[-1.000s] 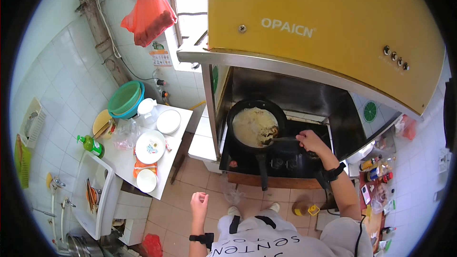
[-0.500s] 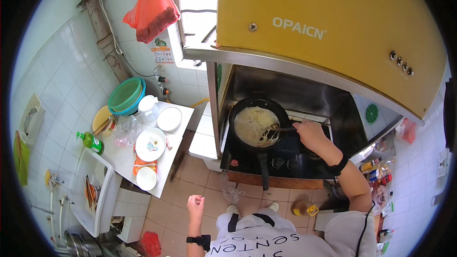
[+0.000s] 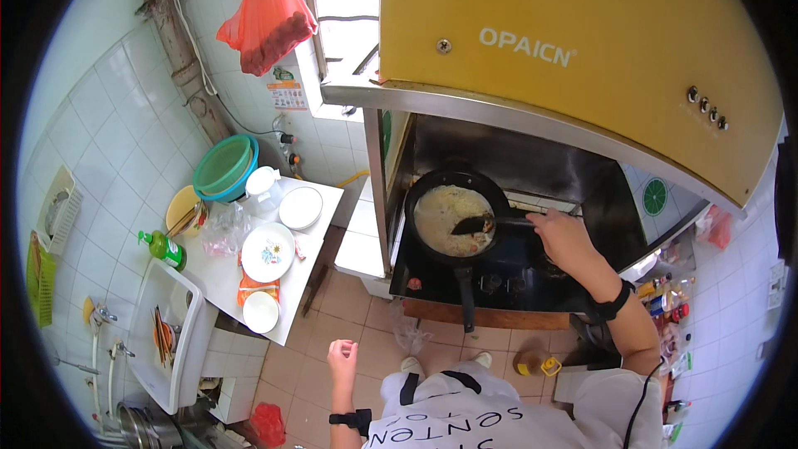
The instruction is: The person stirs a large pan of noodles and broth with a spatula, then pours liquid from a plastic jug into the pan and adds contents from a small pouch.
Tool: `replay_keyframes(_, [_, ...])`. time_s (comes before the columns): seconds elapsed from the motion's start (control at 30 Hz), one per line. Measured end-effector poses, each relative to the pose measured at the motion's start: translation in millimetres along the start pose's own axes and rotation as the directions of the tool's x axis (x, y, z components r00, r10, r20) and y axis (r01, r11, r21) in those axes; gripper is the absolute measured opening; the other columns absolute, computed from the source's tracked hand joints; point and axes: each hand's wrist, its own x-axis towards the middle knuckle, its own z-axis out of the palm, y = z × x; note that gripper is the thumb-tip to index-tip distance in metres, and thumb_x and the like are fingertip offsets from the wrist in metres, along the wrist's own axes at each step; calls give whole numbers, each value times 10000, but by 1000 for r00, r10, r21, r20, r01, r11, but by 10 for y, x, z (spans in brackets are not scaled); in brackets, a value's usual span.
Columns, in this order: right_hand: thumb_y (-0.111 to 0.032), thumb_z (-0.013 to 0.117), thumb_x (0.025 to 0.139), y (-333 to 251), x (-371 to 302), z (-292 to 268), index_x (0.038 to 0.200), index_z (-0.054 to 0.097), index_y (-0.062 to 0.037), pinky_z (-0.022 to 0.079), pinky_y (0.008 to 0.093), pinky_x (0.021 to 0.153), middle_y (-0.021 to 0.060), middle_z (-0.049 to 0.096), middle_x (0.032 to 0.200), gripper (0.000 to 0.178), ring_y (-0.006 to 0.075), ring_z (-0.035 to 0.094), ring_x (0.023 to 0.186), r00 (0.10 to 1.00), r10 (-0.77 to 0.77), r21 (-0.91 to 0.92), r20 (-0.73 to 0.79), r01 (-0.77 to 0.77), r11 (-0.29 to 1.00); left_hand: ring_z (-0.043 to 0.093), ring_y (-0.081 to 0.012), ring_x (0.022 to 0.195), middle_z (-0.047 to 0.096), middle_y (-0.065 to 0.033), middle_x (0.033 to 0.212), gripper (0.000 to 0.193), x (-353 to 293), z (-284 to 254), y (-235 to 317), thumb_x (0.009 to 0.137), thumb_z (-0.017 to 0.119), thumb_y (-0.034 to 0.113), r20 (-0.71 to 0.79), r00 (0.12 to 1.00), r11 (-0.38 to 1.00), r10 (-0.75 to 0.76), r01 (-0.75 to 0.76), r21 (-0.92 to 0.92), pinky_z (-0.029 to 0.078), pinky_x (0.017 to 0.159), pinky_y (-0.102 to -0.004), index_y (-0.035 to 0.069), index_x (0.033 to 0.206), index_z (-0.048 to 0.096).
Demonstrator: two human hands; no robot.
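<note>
- In the head view, my only one, I have the right hand [image 3: 561, 237] closed around the handle of a black spatula [image 3: 470, 225]; that grip is clamped on it, out over the cooktop [image 3: 536, 287].
- The spatula's blade is inside the dark pan [image 3: 455, 177], over its right half, against the food.
- I find the food [image 3: 440, 204] in that pan: pale, noodle-like strands sitting in whitish liquid, with a few browner bits near the blade.
- The pan rests on the cooktop, its long handle pointing back toward the body, and neither hand is on it.
- My left hand [image 3: 342, 355] hangs over the floor, well apart from the pan, fingers loosely curled. I see nothing in it, but I cannot tell whether the fingertips meet.
- As for progress, I judge the food to be partway cooked: everything is in the pan and being worked, yet liquid lies around the strands. I cannot see how hot it is.
- Nothing looks served so far: the patterned plate [image 3: 268, 253] and the small white bowl [image 3: 261, 312] sit on the tabletop [image 3: 295, 287] to the left, and I see no noodles on either.
</note>
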Motion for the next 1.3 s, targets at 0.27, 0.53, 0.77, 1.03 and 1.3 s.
replay_keyframes(0.27, [-50, 565, 749, 12, -298, 249, 1023, 610, -98, 483, 359, 619, 125, 549, 793, 281, 284, 586, 741, 1000, 6, 13, 18, -6, 1000, 603, -165, 613, 584, -104, 819, 147, 101, -77, 85, 770, 634, 61, -19, 1000, 998, 25, -24, 58, 491, 545, -265, -11, 717, 517])
replay_keyframes(0.53, [-63, 545, 780, 80, -451, 983, 1093, 605, -145, 463, 388, 517, 144, 495, 770, 330, 315, 558, 621, 998, 61, 256, -18, -54, 965, 594, -193, 601, 563, -111, 831, 161, 100, -28, 270, 807, 601, 93, -123, 992, 999, 4, -9, -38, 487, 545, -277, -11, 725, 509])
replay_keyframes(0.77, [-89, 487, 866, 211, -345, 1502, 1197, 527, -134, 415, 383, 474, 165, 436, 810, 337, 316, 479, 535, 999, 8, 454, -52, 16, 891, 597, -170, 582, 559, -93, 797, 128, -251, 107, 138, 814, 578, 100, -181, 983, 999, -34, 37, 9, 468, 525, -264, -3, 754, 531])
replay_keyframes(1.03, [-54, 461, 869, 377, -59, 1850, 1252, 465, -136, 402, 390, 476, 164, 406, 844, 392, 304, 466, 570, 998, 64, 376, 2, -60, 925, 597, -140, 566, 555, -74, 737, 122, -655, 371, 290, 821, 577, 109, -260, 962, 992, -88, 107, 60, 447, 506, -249, 0, 782, 539])
replay_keyframes(1.3, [-21, 458, 844, 594, 67, 2142, 1272, 438, -142, 416, 394, 468, 164, 418, 843, 446, 315, 497, 575, 998, 43, 305, -52, -25, 952, 598, -154, 561, 564, -93, 764, 134, -974, 600, 536, 818, 578, 126, -323, 942, 989, -91, 124, 83, 454, 518, -259, 2, 780, 545])
